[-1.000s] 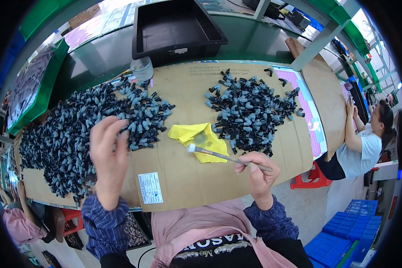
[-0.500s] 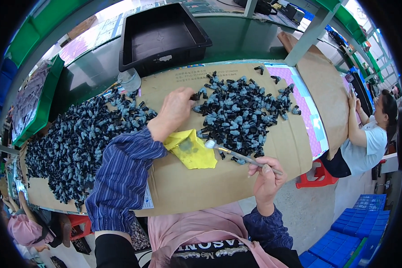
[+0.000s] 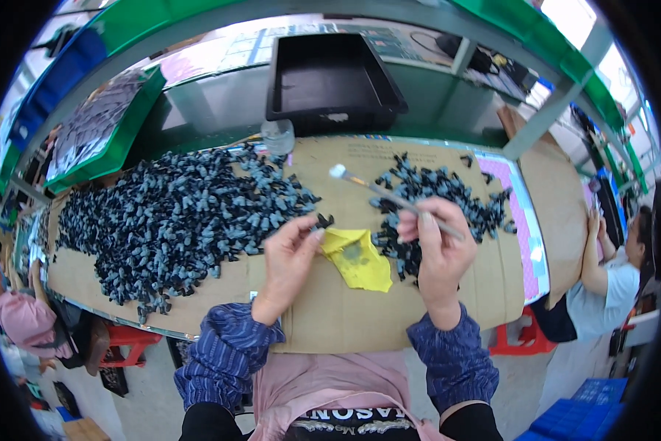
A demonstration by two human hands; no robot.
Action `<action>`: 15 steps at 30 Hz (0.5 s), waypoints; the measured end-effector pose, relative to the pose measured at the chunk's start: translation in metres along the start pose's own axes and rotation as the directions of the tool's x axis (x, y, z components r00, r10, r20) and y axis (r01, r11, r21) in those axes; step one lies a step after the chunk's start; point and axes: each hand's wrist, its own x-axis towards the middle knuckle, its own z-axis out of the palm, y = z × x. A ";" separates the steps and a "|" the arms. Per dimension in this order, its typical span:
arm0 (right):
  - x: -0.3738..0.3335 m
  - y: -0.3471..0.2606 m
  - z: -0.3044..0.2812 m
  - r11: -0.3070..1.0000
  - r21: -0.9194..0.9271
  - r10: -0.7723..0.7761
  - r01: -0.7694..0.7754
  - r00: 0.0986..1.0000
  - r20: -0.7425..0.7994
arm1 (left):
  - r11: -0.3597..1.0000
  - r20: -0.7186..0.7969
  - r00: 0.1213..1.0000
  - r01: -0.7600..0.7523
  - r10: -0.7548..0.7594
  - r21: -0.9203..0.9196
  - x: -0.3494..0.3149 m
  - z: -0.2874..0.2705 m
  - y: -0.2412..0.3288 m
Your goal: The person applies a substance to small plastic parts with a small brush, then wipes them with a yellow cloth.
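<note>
My left hand (image 3: pixel 290 261) pinches a small black part (image 3: pixel 325 220) between thumb and fingertips, just above the left corner of a yellow cloth (image 3: pixel 363 266). Held like a pen in my right hand (image 3: pixel 440 253) is a thin brush (image 3: pixel 382 192), its white tip raised over the cardboard and pointing up to the left. Behind that hand spreads a smaller pile of grey-and-black parts (image 3: pixel 448 187), partly hidden by it. A much larger pile of similar parts (image 3: pixel 169 220) covers the left of the cardboard sheet (image 3: pixel 330 323).
A clear jar (image 3: pixel 277 138) stands at the cardboard's far edge. Beyond it sits a black bin (image 3: pixel 330 110). A green tray (image 3: pixel 106 158) is at far left, and a grey post (image 3: pixel 543 121) rises at right. Co-workers sit at both sides, one person (image 3: pixel 606 279) at right.
My left hand has come back from the right pile toward me and holds a small black part. My right hand has lifted the brush off the cloth area. The whole view has shifted.
</note>
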 end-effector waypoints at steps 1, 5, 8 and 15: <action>0.019 0.001 0.013 1.000 -0.011 0.011 -0.011 1.000 0.029 | 0.999 0.002 0.999 -0.038 0.038 -0.022 -0.004 0.002 -0.004; 0.088 0.036 0.067 0.997 -0.067 -0.029 0.041 0.984 0.176 | 0.987 -0.042 0.986 -0.163 0.163 0.001 -0.006 0.004 -0.013; 0.124 0.063 0.095 0.977 -0.197 -0.025 0.078 0.965 0.261 | 0.988 -0.046 0.988 -0.150 0.148 -0.046 -0.008 0.000 -0.012; 0.166 0.108 0.138 0.865 -0.469 0.003 0.178 0.933 0.360 | 0.968 0.006 0.972 -0.235 0.235 0.083 -0.007 -0.006 0.008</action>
